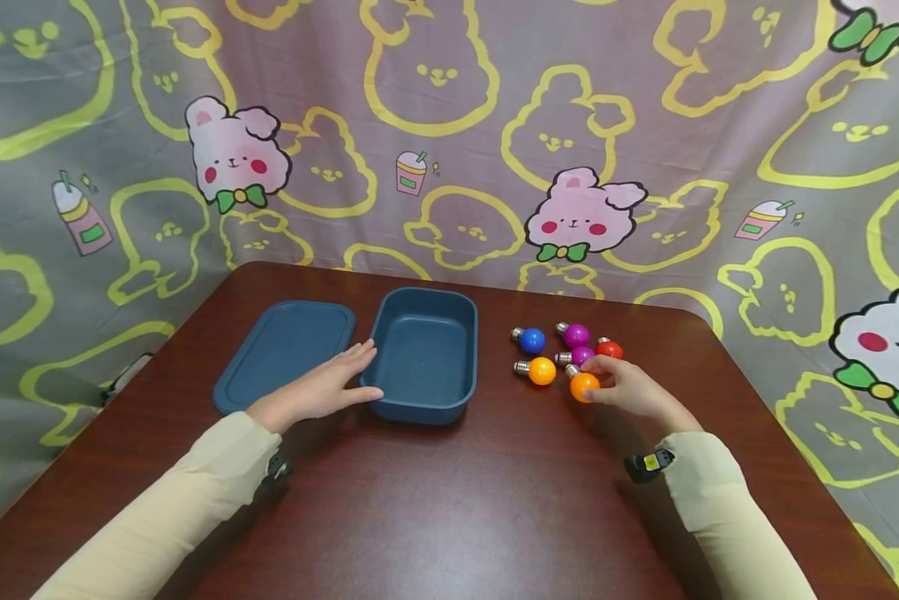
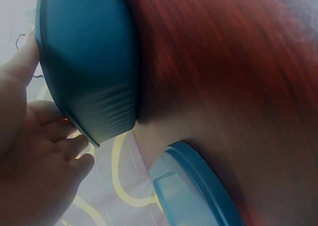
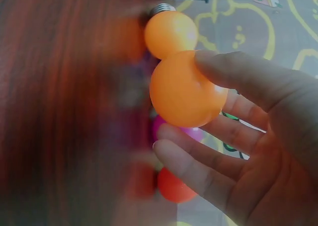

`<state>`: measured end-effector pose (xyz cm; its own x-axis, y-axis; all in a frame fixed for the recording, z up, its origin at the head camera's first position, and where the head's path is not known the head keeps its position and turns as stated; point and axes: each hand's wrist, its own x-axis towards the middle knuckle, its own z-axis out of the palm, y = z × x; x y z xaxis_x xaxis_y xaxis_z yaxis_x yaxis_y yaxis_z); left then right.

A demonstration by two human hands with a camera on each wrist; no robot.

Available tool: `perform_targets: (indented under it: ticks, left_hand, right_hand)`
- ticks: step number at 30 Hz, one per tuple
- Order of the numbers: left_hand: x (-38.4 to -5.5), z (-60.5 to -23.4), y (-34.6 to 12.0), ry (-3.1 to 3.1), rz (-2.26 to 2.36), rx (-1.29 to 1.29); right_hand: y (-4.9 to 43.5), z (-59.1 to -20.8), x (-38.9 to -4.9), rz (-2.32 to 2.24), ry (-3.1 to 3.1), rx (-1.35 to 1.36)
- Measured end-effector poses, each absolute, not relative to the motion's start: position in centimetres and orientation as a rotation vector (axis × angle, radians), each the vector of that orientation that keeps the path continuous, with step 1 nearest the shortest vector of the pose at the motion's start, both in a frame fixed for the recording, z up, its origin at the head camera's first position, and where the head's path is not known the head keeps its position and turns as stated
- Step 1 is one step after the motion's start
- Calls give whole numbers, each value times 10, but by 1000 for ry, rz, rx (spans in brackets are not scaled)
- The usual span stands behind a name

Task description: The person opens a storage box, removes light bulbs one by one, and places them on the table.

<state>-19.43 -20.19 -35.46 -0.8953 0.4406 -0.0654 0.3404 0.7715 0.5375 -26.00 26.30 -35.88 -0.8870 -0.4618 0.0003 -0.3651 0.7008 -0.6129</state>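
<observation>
My left hand [image 1: 322,385] lies at the left rim of a dark blue plastic box [image 1: 423,354], fingers extended and thumb by the near corner. In the left wrist view, the thumb and fingers meet the rim of the box [image 2: 92,52]. To the right, my right hand [image 1: 632,387] pinches an orange light bulb [image 1: 584,387] between thumb and fingers. The right wrist view has this bulb [image 3: 186,89] large, with the thumb on its globe; its metal base is hidden there. Nothing can be seen inside the box.
Beside the held bulb are a yellow-orange bulb [image 1: 542,372], a blue bulb [image 1: 532,341], two purple bulbs, one at the back [image 1: 576,336], and a red bulb [image 1: 610,348]. A matching blue lid [image 1: 287,350] lies left of the box. Patterned cloth hangs behind the brown table [image 1: 449,508].
</observation>
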Motion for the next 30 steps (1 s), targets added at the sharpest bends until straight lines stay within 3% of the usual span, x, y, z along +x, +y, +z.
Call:
perform_targets:
  ticks: [30]
  left_hand:
    - [-195, -354, -201, 2780, 773, 594]
  right_hand:
    - [259, -362, -261, -702, 2760, -578]
